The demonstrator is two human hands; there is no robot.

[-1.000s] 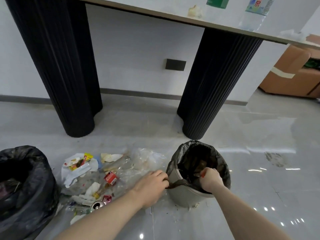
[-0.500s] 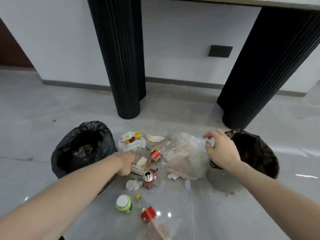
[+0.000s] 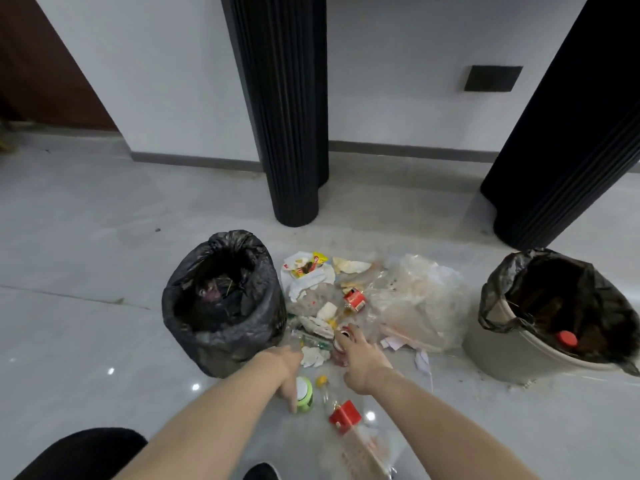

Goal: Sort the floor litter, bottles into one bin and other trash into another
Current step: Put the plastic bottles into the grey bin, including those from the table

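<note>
Left grip reaches down beside a green-capped bottle on the floor, fingers touching its side; whether they curl round it cannot be told. Right grip is lowered onto a red can, fingers draped over its top, the hold itself hidden. Between two bins lies the litter pile: wrappers, crumpled paper and a clear plastic bag. A black-bagged bin stands just left of the pile; a grey bin with a dark liner stands well to the right, a red-capped bottle inside it. Nearer the person lies a red-labelled clear bottle.
</note>
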